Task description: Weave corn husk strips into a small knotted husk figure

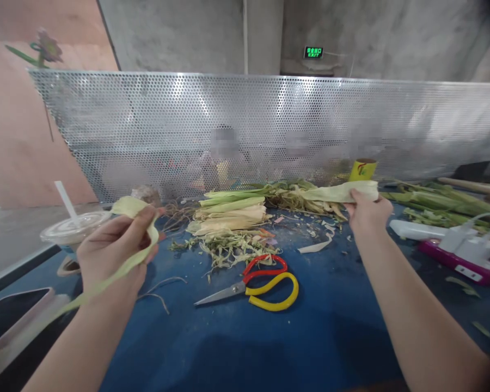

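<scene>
My left hand (118,245) is closed around a long pale-green corn husk strip (128,207). One end loops above the fingers, and the rest trails down across the wrist. Further out on the right, my right hand (367,209) pinches a wide, light corn husk (335,192) over the heap at the back. Between the hands lies a stack of flat corn husks (232,215), with curled dry plant scraps (237,250) in front. Scissors (240,287) with one red and one yellow handle loop rest on the blue table (228,348), blades pointing left and touched by neither hand.
A lidded cup with straw (75,226) and a phone (16,316) are at left. On the right are a magenta power strip (453,261) with chargers and green stalks (445,198). A yellow roll (362,170) stands before the perforated metal screen (253,120); people show behind it.
</scene>
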`<state>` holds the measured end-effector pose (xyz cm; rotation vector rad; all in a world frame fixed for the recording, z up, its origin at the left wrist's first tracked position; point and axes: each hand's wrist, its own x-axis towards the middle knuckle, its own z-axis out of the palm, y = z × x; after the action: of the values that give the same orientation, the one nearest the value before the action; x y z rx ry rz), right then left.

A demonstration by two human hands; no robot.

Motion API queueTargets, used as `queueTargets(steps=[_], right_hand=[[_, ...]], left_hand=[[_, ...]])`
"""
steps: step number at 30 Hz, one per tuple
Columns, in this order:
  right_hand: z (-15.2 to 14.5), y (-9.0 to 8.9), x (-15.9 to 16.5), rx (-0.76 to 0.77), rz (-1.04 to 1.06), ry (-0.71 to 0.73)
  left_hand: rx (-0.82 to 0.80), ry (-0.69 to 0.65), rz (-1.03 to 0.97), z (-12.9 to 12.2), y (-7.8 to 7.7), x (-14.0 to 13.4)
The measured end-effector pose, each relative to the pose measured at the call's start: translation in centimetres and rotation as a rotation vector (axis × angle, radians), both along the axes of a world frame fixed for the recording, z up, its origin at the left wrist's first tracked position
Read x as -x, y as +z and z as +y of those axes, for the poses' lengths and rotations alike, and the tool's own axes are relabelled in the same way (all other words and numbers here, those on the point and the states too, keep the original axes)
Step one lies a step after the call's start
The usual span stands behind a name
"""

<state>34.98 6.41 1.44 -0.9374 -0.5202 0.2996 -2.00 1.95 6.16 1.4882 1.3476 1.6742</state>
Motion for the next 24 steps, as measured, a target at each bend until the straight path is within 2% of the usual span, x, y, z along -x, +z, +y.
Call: queueTargets(steps=[3,5,6,9,11,16,20,24], right_hand=[[0.2,-0.1,2.0,0.032,-0.092,0.108],[0.4,-0.3,4.2,0.104,-0.194,0.287],[0.3,-0.5,5.4,0.148,-0.252,0.387],[-0.3,-1.3,8.7,0.283,-0.410,0.631],[-1.0,-1.7,10.5,0.344,-0.505,0.739],[-2.8,-2.0,13.4,0.439,-0.663,0.881],[-3.8,-1.9,14.5,0.519,-0.731,0.978],[-4.3,-1.8,15.2,0.588,-0.756,1.061]], left_hand=[[0.149,-0.150,0.074,0.7,-1.5,-0.6],[0.237,-0.218,0.156,1.1,-2.7,-1.3],[0.312,-0.303,0.261,1.3,-3.3,-1.7],[0.404,-0.404,0.372,1.4,-4.7,-2.6],[0.417,-0.413,0.418,1.3,-5.1,-2.8],[0.368,-0.363,0.555,1.6,-5.0,-2.3],[0.261,-0.287,0.682,2.0,-4.7,-1.9],[0.181,-0.268,0.713,1.7,-4.7,-2.4]])
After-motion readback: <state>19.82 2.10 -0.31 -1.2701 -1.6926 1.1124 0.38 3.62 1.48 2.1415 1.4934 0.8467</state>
